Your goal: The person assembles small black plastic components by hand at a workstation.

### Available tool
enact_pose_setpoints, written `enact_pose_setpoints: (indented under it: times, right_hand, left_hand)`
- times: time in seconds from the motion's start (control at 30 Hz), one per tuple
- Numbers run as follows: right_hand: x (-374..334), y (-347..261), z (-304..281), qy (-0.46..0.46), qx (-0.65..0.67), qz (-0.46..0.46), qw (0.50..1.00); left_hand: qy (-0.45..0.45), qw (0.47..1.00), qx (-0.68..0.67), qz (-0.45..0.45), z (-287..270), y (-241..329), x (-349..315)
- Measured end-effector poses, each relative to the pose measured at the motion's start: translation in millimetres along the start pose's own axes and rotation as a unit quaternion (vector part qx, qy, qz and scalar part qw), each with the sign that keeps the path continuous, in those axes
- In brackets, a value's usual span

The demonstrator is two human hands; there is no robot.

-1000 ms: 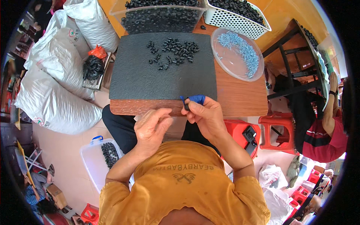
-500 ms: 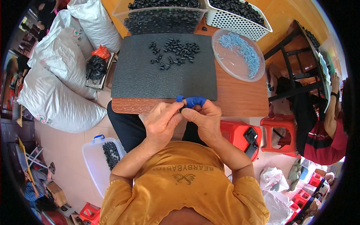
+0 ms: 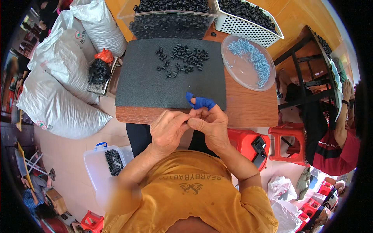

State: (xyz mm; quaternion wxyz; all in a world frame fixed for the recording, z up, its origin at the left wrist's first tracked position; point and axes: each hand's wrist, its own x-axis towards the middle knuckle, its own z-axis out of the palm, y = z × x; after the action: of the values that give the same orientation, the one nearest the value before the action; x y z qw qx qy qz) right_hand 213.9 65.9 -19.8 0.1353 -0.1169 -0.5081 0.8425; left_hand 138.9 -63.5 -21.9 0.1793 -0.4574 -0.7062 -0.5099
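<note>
In front of my body, just off the table's near edge, my two hands meet fingertip to fingertip. My left hand (image 3: 166,129) is closed, thumb and fingers pinching a small black part (image 3: 186,121) that is mostly hidden. My right hand (image 3: 213,126) pinches at the same spot, its index finger wrapped in blue tape (image 3: 202,103). Beyond them lies a dark grey mat (image 3: 145,85), with several small black tubular parts (image 3: 188,57) scattered on its far half. To its right is a round clear dish (image 3: 241,72) with tiny light-blue pieces (image 3: 254,58).
A clear bin (image 3: 167,25) and a white perforated basket (image 3: 248,31), both holding black parts, stand at the back. White sacks (image 3: 58,101) lean at left. A clear tub (image 3: 95,167) is on the floor; red stools (image 3: 287,145) and another person's arm (image 3: 342,120) are at right.
My hands have drawn slightly down toward my body, and the black part between them shows less. The taped index finger has lifted away from the left fingertips. The view has shifted slightly.
</note>
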Motion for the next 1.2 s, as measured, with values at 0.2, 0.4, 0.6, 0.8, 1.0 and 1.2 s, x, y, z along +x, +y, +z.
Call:
enact_pose_setpoints:
  times: [0.2,0.4,0.6,0.8,1.0,1.2]
  right_hand:
    - [5.9,-0.6,-3.5,0.016,0.007,0.004,1.000]
    - [9.3,-3.4,-0.5,0.019,0.013,0.024,0.999]
    - [7.3,-2.5,-6.8,-0.002,-0.066,0.007,0.998]
    - [4.2,8.8,-5.9,-0.042,-0.137,-0.022,0.989]
    - [7.8,4.6,-10.2,-0.093,-0.227,-0.073,0.967]
    - [9.1,-1.3,-16.7,-0.114,-0.238,-0.100,0.959]
  left_hand:
    - [-0.013,0.998,-0.041,-0.055,8.8,3.8,5.3]
    - [-0.009,0.961,-0.187,-0.204,11.8,-1.2,-8.7]
    - [0.066,0.844,-0.369,-0.384,8.0,-10.9,7.4]
    - [0.035,0.861,-0.340,-0.378,14.6,-16.2,15.5]
    - [0.012,0.848,-0.354,-0.395,17.5,-24.9,14.1]
    - [-0.065,0.806,-0.415,-0.416,24.3,-32.5,17.4]
